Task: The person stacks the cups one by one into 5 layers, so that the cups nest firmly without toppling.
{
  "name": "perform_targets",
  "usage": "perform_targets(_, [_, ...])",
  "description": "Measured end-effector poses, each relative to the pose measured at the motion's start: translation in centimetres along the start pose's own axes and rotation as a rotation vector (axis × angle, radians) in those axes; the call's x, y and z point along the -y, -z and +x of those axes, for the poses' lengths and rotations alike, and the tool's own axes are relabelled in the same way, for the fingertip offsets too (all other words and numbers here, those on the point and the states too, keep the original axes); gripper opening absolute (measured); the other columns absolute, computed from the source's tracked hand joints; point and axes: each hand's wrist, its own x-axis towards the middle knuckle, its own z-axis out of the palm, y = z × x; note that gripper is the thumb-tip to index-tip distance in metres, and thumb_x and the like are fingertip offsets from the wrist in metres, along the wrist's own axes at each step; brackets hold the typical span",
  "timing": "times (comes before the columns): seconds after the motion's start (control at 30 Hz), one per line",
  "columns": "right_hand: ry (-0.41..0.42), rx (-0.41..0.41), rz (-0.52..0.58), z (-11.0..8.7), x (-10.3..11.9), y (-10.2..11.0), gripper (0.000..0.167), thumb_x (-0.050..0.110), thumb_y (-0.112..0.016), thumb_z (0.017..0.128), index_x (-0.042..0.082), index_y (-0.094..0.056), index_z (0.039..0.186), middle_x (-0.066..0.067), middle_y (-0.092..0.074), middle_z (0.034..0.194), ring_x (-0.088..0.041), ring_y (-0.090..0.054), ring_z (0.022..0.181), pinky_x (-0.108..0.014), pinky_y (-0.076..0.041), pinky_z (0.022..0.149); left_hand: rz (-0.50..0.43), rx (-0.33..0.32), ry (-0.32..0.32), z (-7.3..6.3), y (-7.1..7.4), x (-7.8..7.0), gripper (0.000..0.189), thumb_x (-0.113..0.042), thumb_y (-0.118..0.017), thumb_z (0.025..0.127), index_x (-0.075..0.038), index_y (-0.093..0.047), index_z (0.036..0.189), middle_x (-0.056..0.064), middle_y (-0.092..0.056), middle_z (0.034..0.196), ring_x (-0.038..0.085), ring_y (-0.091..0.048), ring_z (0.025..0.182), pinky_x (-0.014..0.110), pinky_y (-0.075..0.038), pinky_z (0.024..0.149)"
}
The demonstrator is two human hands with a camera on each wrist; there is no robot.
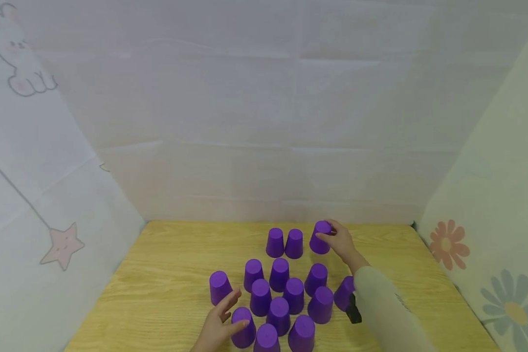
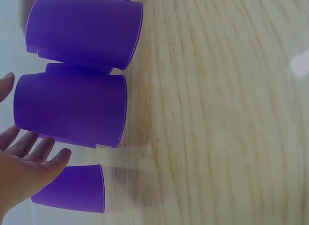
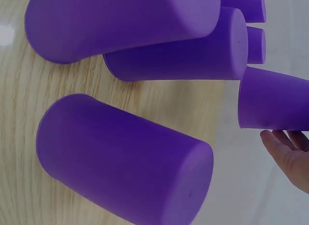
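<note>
Barely legible marks: small dark marks on the right sleeve — too small to read.
Right hand: thumb and fingers pinch a purple cup, mouth down, at the back right of the group; whether its rim touches the wood I cannot tell.
Left hand: thumb and fingers spread apart about the front-left cup; contact is unclear.
Other cups: fourteen, all upside down — two side by side at the back, the rest nearer, many closely grouped.
In the way: the right sleeve partly covers the rightmost cup, a black strap beside it.
Cloth walls: rising at back and sides, printed with a star and flowers.
Wooden table: back edge meets cloth; bare wood runs from the leftmost cup to the left edge.
</note>
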Motion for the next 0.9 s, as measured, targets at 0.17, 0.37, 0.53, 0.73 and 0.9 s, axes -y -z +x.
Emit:
perform_targets(0.17, [-0.048, 0.021, 0.046, 0.4, -0.6, -0.5, 0.055, 0.013, -0.066, 0.076, -0.001, -0.042, 0.124, -0.025, -0.046, 0.117, -0.039, -0.042, 0.107, -0.046, -0.04, 0.083, 0.008, 0.016, 0.002, -0.3, 0.0, 0.3, 0.062, -0.011, -0.069, 0.072, 0.004, -0.039, 0.125, 0.022, -0.043, 0.123, 0.041, -0.036, 0.112, 0.056, -0.031, 0.087])
perform_targets(0.37, [-0.082, 0.017, 0.057, 0.9, -0.8, -0.8, 0.055, 0.012, -0.065, 0.077, -0.001, -0.041, 0.124, -0.027, -0.045, 0.116, -0.04, -0.041, 0.107, -0.048, -0.039, 0.084, -0.001, 0.046, 0.026, -0.6, -0.1, 0.0, 0.064, -0.013, -0.069, 0.073, 0.004, -0.038, 0.126, 0.02, -0.042, 0.124, 0.038, -0.036, 0.113, 0.048, -0.034, 0.089])
perform_targets(0.53, [-0.116, 0.031, 0.065, 1.1, -0.9, -0.9, 0.056, 0.01, -0.062, 0.078, -0.003, -0.037, 0.126, -0.029, -0.044, 0.116, -0.041, -0.043, 0.105, -0.047, -0.039, 0.084, -0.029, 0.08, 0.053, -1.0, -0.4, 0.1, 0.066, -0.012, -0.068, 0.074, 0.006, -0.034, 0.128, 0.023, -0.039, 0.126, 0.037, -0.039, 0.111, 0.041, -0.038, 0.087])
perform_targets(0.73, [-0.178, 0.039, 0.002, 1.4, -1.7, -1.3, 0.058, 0.01, -0.061, 0.079, -0.004, -0.033, 0.128, -0.03, -0.043, 0.116, -0.04, -0.044, 0.104, -0.047, -0.039, 0.084, -0.032, 0.091, 0.057, -1.3, -0.4, 0.4, 0.065, -0.011, -0.068, 0.073, 0.007, -0.035, 0.127, 0.024, -0.039, 0.125, 0.024, -0.044, 0.107, 0.034, -0.041, 0.085])
perform_targets(0.9, [-0.193, 0.025, -0.038, 1.6, -2.4, -1.8, 0.058, 0.012, -0.062, 0.078, -0.004, -0.035, 0.127, -0.03, -0.044, 0.115, -0.04, -0.045, 0.102, -0.046, -0.04, 0.083, -0.016, 0.082, 0.043, -1.5, -0.5, 0.8, 0.062, -0.012, -0.068, 0.074, 0.006, -0.038, 0.125, 0.024, -0.042, 0.121, 0.01, -0.045, 0.104, 0.029, -0.04, 0.084])
